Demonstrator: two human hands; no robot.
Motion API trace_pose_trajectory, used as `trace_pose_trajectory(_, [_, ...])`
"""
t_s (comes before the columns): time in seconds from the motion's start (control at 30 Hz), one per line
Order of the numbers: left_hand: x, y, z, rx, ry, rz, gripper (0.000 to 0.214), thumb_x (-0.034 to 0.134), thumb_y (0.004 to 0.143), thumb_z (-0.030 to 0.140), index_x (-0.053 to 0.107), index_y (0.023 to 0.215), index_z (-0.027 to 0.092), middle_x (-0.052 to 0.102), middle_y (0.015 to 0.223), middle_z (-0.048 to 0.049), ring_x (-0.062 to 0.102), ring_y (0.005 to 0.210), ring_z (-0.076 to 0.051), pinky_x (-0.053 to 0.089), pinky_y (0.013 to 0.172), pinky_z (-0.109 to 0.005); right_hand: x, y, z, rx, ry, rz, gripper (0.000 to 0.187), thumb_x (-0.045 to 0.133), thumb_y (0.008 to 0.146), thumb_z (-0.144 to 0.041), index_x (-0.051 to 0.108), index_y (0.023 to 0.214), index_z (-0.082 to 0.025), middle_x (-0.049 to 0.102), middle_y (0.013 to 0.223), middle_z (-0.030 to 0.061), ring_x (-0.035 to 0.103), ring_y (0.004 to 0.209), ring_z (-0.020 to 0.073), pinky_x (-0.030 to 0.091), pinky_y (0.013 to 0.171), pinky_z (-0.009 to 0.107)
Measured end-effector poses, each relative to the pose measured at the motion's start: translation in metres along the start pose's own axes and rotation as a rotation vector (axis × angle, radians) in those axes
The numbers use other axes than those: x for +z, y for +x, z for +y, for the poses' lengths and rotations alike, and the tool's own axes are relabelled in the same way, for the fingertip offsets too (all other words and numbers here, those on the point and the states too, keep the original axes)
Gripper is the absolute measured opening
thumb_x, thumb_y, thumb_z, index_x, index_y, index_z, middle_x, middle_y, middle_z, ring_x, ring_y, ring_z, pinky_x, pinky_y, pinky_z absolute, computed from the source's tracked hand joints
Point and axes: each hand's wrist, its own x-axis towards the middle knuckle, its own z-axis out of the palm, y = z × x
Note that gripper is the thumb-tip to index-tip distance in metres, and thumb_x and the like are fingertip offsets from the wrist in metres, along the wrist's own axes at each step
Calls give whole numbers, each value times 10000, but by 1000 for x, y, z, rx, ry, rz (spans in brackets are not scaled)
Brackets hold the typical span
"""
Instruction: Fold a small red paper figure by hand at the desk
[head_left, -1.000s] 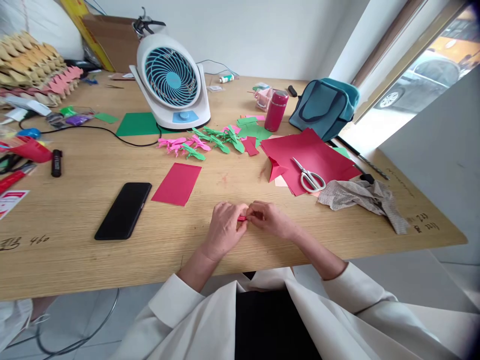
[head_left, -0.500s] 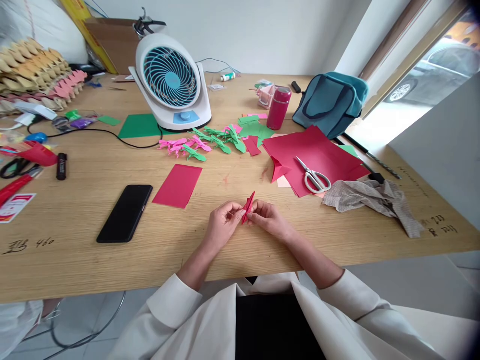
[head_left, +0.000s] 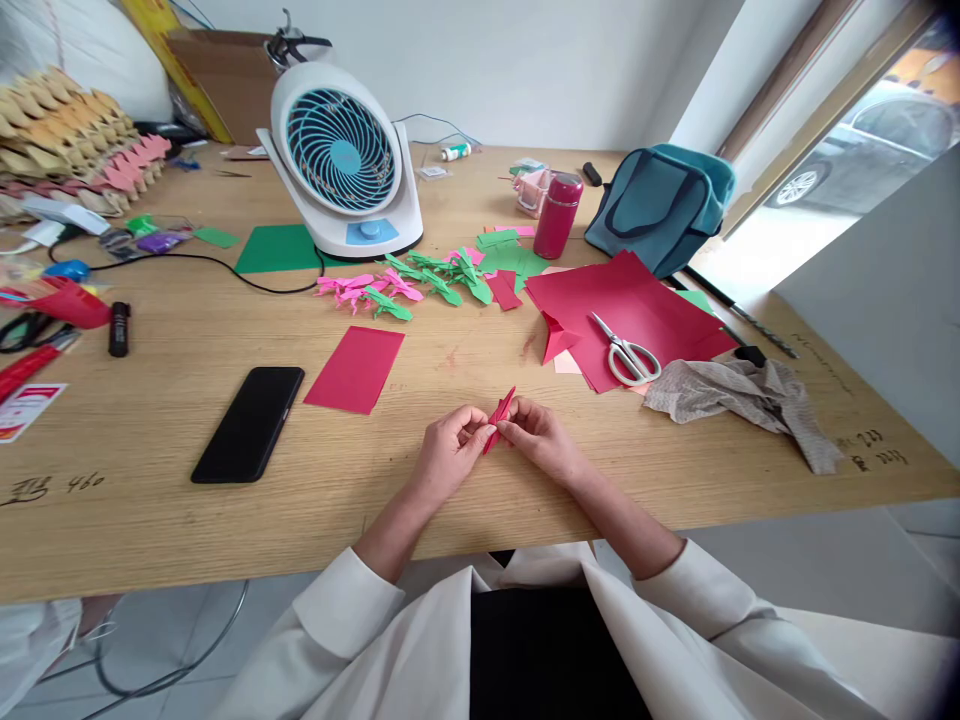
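Note:
Between my two hands is a small folded piece of red paper (head_left: 501, 408), narrow and pointed at its upper end. My left hand (head_left: 452, 447) pinches it from the left, thumb on the near side. From the right, my right hand (head_left: 541, 437) grips it between thumb and fingers. Fingertips cover much of its middle. Beyond the hands, to the left, lie red paper rectangles (head_left: 355, 370). Several green folded paper figures (head_left: 442, 280) and pink folded paper figures (head_left: 352, 291) are grouped farther back.
A black phone (head_left: 248, 425) lies at left. Scissors (head_left: 631, 352) rest on red paper sheets (head_left: 660, 300) at right, beside a crumpled cloth (head_left: 739, 398). Behind stand a white fan (head_left: 341, 160), a red flask (head_left: 559, 215) and a teal bag (head_left: 660, 210). A marker (head_left: 119, 329) is far left.
The folded red paper leans slightly more to the right, and both hands have shifted a little with it. The pinching grips continue.

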Motion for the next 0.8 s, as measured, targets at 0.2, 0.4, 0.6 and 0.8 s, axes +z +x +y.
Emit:
trace_pose_trajectory(0.2, [3,0,-1,-38,-121,2,161,587,879,315,569,774,195,648,695,19,595,634,-114,468,631,-218,3,0,5,8,18,31,381,735,774,-533,550,771,-199,589,699,-11,530,600,118,442,603,269])
trace_pose_trajectory(0.4, [1,0,5,-125,-321,20,168,588,864,353,570,840,188,592,709,22,575,584,-108,508,550,-221,2,-9,4,-70,-186,59,268,641,887,-436,542,806,-201,561,704,-10,509,613,127,422,594,270])
trace_pose_trajectory(0.6, [-3,0,8,-141,-252,23,185,580,866,351,643,862,177,565,604,43,480,485,-89,411,487,-215,-3,-26,-5,-513,-844,166,35,553,939,-206,567,909,-195,563,868,49,549,791,171,475,714,312])
trace_pose_trajectory(0.8, [4,0,-6,-89,-274,-99,161,633,853,304,649,937,168,652,729,10,608,674,-121,481,637,-224,-8,-29,-5,-771,-1327,20,120,508,970,-150,624,977,-180,599,941,87,526,809,183,459,722,316])
